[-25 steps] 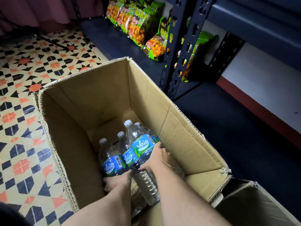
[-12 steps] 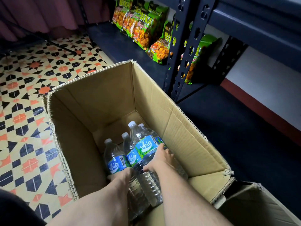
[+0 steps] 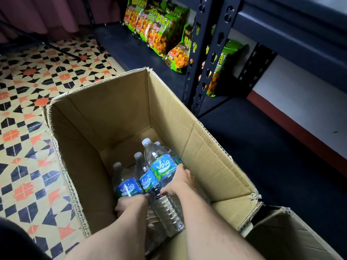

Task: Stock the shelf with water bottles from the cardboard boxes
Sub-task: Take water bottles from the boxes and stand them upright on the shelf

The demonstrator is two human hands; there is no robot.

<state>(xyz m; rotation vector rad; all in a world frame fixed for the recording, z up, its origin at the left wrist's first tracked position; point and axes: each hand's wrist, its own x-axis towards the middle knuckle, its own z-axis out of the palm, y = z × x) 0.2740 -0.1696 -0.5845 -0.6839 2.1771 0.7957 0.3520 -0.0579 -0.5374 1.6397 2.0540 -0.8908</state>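
While deep inside the cardboard box (image 3: 116,113), left hand (image 3: 131,204) and right hand (image 3: 180,182) each grasping water bottles (image 3: 161,171), far half bare

This looks like a small shop or its stockroom. A dark metal shelf rack (image 3: 210,53) with slotted posts carries a row of identical green snack bags (image 3: 159,32), and an open cardboard box (image 3: 197,132) of water bottles (image 3: 159,166) stands just beside the rack on a patterned tile floor (image 3: 28,128).

The cardboard box (image 3: 105,117) is showing plain tan, the water bottles (image 3: 161,171) are wearing blue labels with white lettering and white caps, the snack bags (image 3: 159,32) are glowing green and orange, and the floor tiles (image 3: 28,128) are running a cream, black and orange star pattern.
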